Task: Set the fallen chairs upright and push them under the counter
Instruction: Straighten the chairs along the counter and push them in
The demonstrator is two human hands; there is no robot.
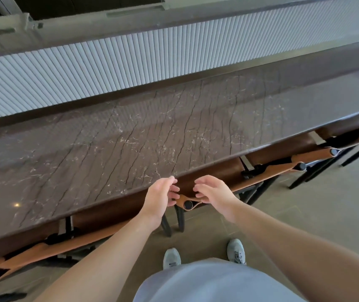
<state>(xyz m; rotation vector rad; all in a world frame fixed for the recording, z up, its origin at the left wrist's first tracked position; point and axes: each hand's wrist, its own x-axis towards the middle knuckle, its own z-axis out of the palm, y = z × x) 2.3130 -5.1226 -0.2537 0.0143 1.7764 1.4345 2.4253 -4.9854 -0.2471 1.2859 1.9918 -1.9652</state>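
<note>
Several chairs with tan leather backs and black frames stand upright, tucked under the dark marble counter (pixel 143 136). One chair (pixel 50 247) is at the left, another chair (pixel 248 177) is just right of my hands, and two more run off to the right. My left hand (pixel 161 195) and my right hand (pixel 213 192) hover with loosely curled fingers on either side of a tan backrest end with a black post cap (pixel 187 204). Neither hand holds anything.
A ribbed white panel (pixel 130 59) rises behind the counter. Beige floor (pixel 326 210) lies to the right, with black chair legs (pixel 305 177) reaching out onto it. My shoes (pixel 236 250) stand close to the counter edge.
</note>
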